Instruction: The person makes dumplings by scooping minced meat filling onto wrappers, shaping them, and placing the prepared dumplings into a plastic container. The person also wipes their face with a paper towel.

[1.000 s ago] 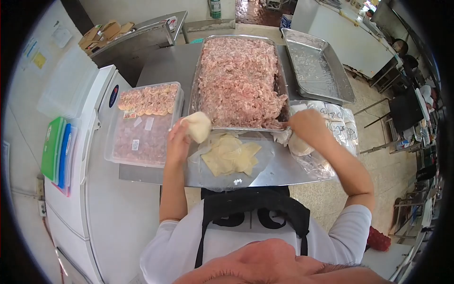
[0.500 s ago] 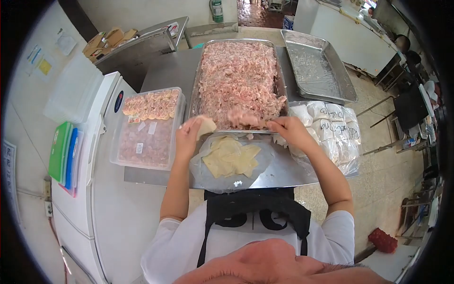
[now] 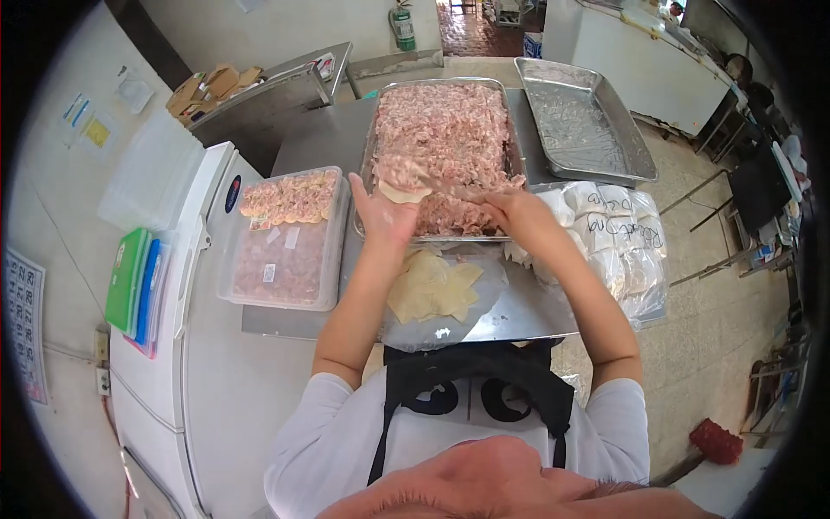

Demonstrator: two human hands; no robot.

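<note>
My left hand (image 3: 389,218) is palm up over the near left side of the meat tray, with a round dumpling wrapper (image 3: 403,194) lying across its fingers. A lump of ground meat (image 3: 402,169) sits on that wrapper, blurred. My right hand (image 3: 512,213) is closed around a thin, flat spatula-like tool (image 3: 458,188), whose far end reaches the meat on the wrapper; its exact kind is unclear. Below both hands, the metal tray (image 3: 363,164) holds a thick bed of ground meat (image 3: 445,121). A loose stack of pale yellow wrappers (image 3: 432,290) lies on a plastic bag (image 3: 488,298) close to me.
Left of the tray stands a clear plastic container (image 3: 281,238) with rows of filled dumplings. At the right lie a metal tray (image 3: 584,121) with residue and bagged white packs (image 3: 609,233). A white fridge (image 3: 207,363) borders the steel table (image 3: 303,138) on the left.
My left hand has turned palm up and moved right and over the tray with the wrapper. Meat has gone from the tray onto the wrapper. My right hand has shifted slightly up and left.
</note>
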